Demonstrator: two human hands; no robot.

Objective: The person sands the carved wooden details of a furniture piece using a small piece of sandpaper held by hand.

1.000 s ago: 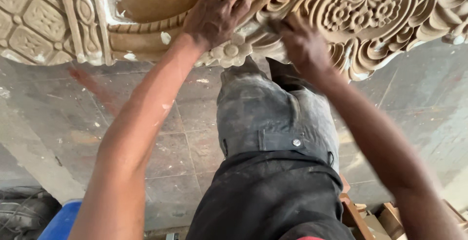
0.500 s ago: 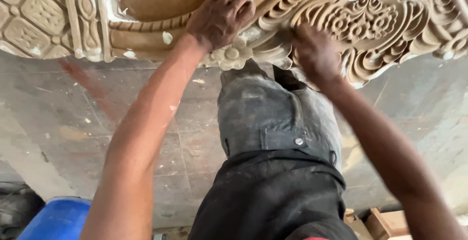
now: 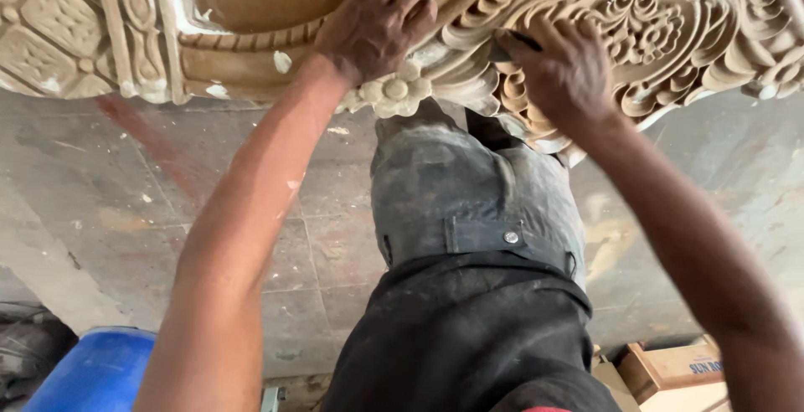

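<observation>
A large carved wooden panel [image 3: 687, 18] with floral scrollwork and white filler patches spans the top of the view. My left hand [image 3: 381, 18] lies flat on its smooth curved border, fingers spread, pressing down near a carved flower [image 3: 395, 91]. My right hand [image 3: 565, 69] is closed around a small dark tool [image 3: 511, 43], its tip set against the scrolled leaf carving. Below the panel I see my own grey trousers [image 3: 469, 194] and black shirt.
A stained stone tile floor [image 3: 109, 203] lies beneath. A blue plastic drum [image 3: 96, 374] stands at the lower left beside a dark bundle. Cardboard boxes [image 3: 670, 370] sit at the lower right.
My right hand has shifted slightly along the scroll carving with the tool. The left hand stays pressed on the border. The view has drifted a little, showing more of the blue drum.
</observation>
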